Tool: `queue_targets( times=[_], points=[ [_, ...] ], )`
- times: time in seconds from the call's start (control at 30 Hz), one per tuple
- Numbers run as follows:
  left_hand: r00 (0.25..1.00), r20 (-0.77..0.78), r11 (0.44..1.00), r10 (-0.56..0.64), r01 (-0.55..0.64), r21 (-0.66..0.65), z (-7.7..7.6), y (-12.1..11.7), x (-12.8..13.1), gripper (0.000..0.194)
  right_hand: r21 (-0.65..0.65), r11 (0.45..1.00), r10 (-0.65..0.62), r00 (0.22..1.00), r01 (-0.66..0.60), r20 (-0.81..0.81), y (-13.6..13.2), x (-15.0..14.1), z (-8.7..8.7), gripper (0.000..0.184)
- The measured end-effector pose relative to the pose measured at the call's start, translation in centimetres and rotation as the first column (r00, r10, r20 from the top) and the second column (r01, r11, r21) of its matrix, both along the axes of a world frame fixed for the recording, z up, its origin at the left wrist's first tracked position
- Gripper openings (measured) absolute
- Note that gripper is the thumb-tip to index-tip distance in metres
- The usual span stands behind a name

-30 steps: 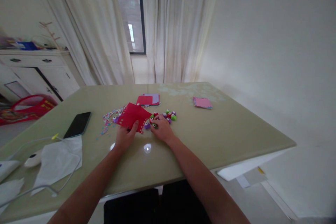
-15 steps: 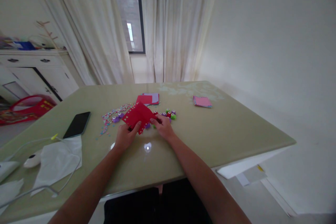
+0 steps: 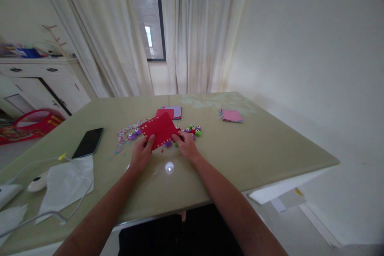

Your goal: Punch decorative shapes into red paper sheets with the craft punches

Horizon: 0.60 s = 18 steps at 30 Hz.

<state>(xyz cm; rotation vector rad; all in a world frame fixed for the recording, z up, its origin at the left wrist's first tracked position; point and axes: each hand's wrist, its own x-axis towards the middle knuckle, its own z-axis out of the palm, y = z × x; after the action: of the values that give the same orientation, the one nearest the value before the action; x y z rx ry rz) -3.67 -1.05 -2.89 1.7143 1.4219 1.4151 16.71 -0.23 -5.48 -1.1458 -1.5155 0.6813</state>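
A red paper card (image 3: 159,129) with small punched shapes along its edges is held tilted above the table between both hands. My left hand (image 3: 142,153) pinches its lower left edge, thumb on top. At its right corner, my right hand (image 3: 186,144) is closed on the card, thumb and fingers together. Small craft punches (image 3: 192,129) in purple, green and red lie just beyond my right hand, some partly hidden by the card. More purple punches (image 3: 132,135) sit to the card's left, beside a scatter of tiny paper cutouts (image 3: 121,134).
Behind the card lies a stack of red and lilac paper (image 3: 177,112). A pink-topped paper stack (image 3: 231,116) rests farther right on the table (image 3: 255,148). To the left are a black phone (image 3: 88,143), a white cloth or bag (image 3: 67,182) and a cable.
The red card has gone from bent to flatter, its face turned more toward me. My left hand has shifted slightly left along its edge; my right hand has hardly moved.
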Motion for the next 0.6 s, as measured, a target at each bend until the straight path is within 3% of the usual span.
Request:
queue_targets(
  times=[0.6],
  points=[
    [0.997,0.072,1.000,0.011,-0.012,0.011,0.34,0.02,-0.28,0.052,0.033,0.999,0.004,0.996,-0.007,0.090,-0.67,0.13,0.33,0.030]
  ],
)
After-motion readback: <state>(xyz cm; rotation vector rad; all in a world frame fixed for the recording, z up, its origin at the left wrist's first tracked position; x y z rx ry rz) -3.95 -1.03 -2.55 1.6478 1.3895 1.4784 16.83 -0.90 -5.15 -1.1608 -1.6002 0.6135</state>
